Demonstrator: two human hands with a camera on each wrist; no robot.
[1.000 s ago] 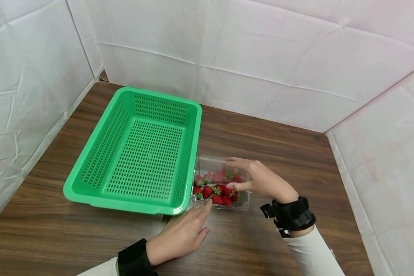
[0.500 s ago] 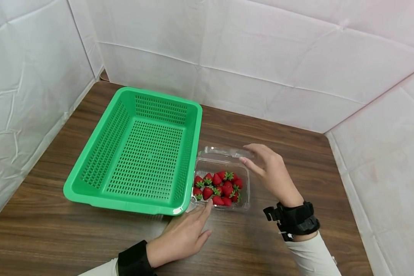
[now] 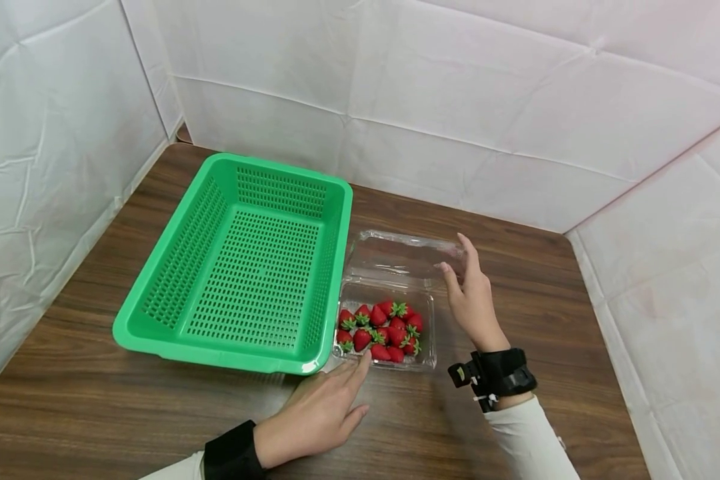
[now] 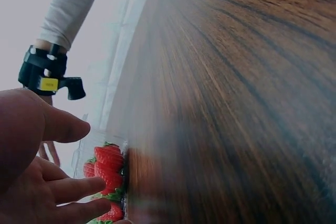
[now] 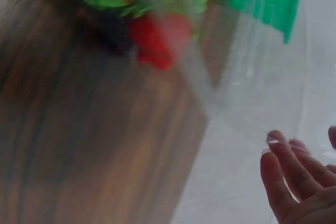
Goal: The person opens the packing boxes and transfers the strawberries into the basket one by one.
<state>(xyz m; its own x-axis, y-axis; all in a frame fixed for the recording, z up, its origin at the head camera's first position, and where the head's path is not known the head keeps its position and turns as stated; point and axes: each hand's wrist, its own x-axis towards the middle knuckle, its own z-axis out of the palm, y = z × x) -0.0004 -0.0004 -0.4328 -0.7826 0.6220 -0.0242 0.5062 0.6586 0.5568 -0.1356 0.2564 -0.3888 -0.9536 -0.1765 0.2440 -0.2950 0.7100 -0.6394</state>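
Observation:
A clear plastic clamshell box [image 3: 429,363] holds several strawberries [image 3: 378,333], with its hinged lid [image 3: 402,257] swung up and back. At the lid's right end is my right hand [image 3: 474,300], thumb and index finger spread on either side of the lid's corner. In the right wrist view that hand's fingers [image 5: 299,177] look fairly straight near the transparent plastic. My left hand [image 3: 315,413] lies at the box's near side, fingers extended, index fingertip at the front rim. The left wrist view shows its fingers close beside the strawberries [image 4: 108,166].
A green perforated plastic basket [image 3: 336,267] stands directly left of the box, with nothing in it. The brown wooden table [image 3: 516,267] extends right and in front. White sheeting [image 3: 456,120] walls the back and both sides.
My right hand has moved up and away, and the lid has swung back from over the strawberries, uncovering them. The left hand has stayed almost still at the front rim.

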